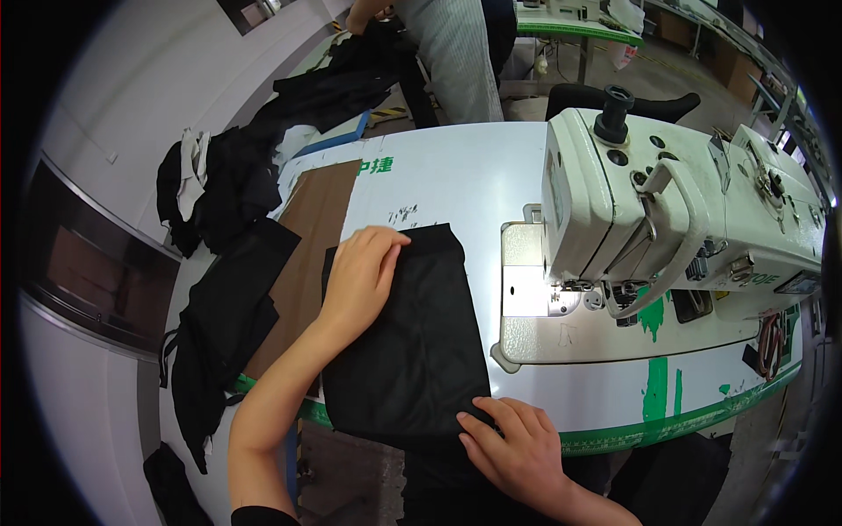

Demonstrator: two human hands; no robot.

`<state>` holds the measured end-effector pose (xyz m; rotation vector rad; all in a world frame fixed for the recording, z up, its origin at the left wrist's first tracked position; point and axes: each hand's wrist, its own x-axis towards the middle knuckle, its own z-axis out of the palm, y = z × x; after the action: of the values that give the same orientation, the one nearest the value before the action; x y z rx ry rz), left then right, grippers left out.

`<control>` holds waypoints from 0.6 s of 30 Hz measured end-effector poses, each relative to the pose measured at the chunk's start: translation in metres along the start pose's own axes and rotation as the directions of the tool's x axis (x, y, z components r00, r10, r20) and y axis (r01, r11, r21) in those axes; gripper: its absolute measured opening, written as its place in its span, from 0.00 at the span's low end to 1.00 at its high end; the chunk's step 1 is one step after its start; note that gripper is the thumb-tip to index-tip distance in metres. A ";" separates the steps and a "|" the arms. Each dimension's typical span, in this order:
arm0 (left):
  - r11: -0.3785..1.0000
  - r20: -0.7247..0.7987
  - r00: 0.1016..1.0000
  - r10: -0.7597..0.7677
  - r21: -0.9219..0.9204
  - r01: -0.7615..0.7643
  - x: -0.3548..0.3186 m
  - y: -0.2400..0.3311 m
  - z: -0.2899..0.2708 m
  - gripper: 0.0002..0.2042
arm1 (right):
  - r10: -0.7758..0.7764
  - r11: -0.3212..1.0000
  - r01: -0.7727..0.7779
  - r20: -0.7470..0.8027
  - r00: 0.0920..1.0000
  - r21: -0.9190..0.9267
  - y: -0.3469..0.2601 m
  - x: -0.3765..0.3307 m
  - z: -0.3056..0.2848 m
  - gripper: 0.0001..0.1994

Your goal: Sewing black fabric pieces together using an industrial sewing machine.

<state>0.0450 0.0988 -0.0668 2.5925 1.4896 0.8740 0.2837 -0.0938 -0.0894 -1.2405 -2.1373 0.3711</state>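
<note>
Green lettering on white table and sewing machine; black cloth lies left of that, left hand on its far edge, right hand at near-right corner, can't tell either grip; pale wall left.

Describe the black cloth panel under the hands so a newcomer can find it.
Find the white industrial sewing machine on the tabletop. Left of it lies the roughly rectangular black cloth panel. Unlike the black fabrics farther left, it is touched by the left hand and right hand.
</note>
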 end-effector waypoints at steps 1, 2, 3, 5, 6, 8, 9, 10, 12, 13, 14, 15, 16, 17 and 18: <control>1.000 0.049 0.998 -0.027 -0.015 0.028 -0.014 0.005 -0.008 0.07 | 0.030 0.999 -0.031 0.015 0.999 0.027 -0.002 0.002 -0.002 0.16; 1.000 0.065 0.998 -0.010 -0.006 0.010 -0.031 0.008 -0.010 0.12 | 0.031 0.999 -0.031 0.013 0.999 0.025 -0.004 0.006 -0.002 0.16; 0.998 0.166 0.984 -0.065 0.024 0.062 -0.047 0.015 -0.015 0.20 | 0.012 0.998 -0.011 -0.017 1.000 0.065 -0.007 0.013 -0.001 0.17; 0.991 0.352 0.928 -0.121 0.103 0.090 -0.078 0.022 -0.020 0.32 | -0.026 0.988 0.030 -0.025 0.999 0.148 -0.018 0.028 0.004 0.22; 0.987 0.355 0.924 -0.144 0.124 0.107 -0.087 0.029 -0.023 0.33 | -0.045 0.984 0.050 -0.035 0.998 0.171 -0.026 0.037 0.010 0.24; 0.986 0.374 0.916 -0.146 0.129 0.104 -0.100 0.034 -0.023 0.33 | -0.096 0.975 0.098 -0.019 0.995 0.198 -0.039 0.054 0.028 0.32; 0.985 0.390 0.909 -0.145 0.144 0.095 -0.104 0.038 -0.024 0.33 | -0.106 0.976 0.109 -0.023 0.994 0.189 -0.046 0.058 0.037 0.34; 0.987 0.390 0.911 -0.136 0.137 0.089 -0.105 0.040 -0.023 0.33 | -0.113 0.977 0.117 -0.027 0.993 0.176 -0.049 0.061 0.045 0.37; 0.983 0.402 0.907 -0.125 0.172 0.060 -0.107 0.040 -0.025 0.33 | -0.075 0.996 0.071 0.079 0.994 0.055 -0.043 0.059 0.055 0.40; 0.985 0.426 0.894 -0.138 0.150 0.080 -0.104 0.043 -0.029 0.33 | -0.029 1.000 0.029 0.115 0.993 0.005 -0.035 0.056 0.055 0.41; 0.986 0.435 0.890 -0.134 0.152 0.074 -0.103 0.044 -0.029 0.33 | 0.023 0.993 -0.008 0.132 0.991 -0.117 -0.025 0.051 0.049 0.41; 0.984 0.442 0.886 -0.138 0.162 0.072 -0.103 0.044 -0.029 0.34 | 0.067 0.986 -0.048 0.117 0.991 -0.161 -0.018 0.048 0.039 0.41; 0.983 0.448 0.885 -0.130 0.172 0.058 -0.102 0.045 -0.032 0.35 | 0.123 0.976 -0.098 0.120 0.985 -0.196 -0.015 0.044 0.025 0.41; 0.985 0.438 0.890 -0.124 0.164 0.056 -0.101 0.047 -0.036 0.35 | 0.178 0.962 -0.147 0.119 0.977 -0.231 -0.015 0.042 0.012 0.41; 0.985 0.445 0.887 -0.122 0.161 0.055 -0.099 0.048 -0.039 0.34 | 0.225 0.941 -0.186 0.113 0.968 -0.283 -0.014 0.042 0.006 0.40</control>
<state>0.0256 -0.0160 -0.0648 2.5486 1.5538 0.1284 0.2557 -0.0653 -0.0704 -1.6466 -2.2409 0.2683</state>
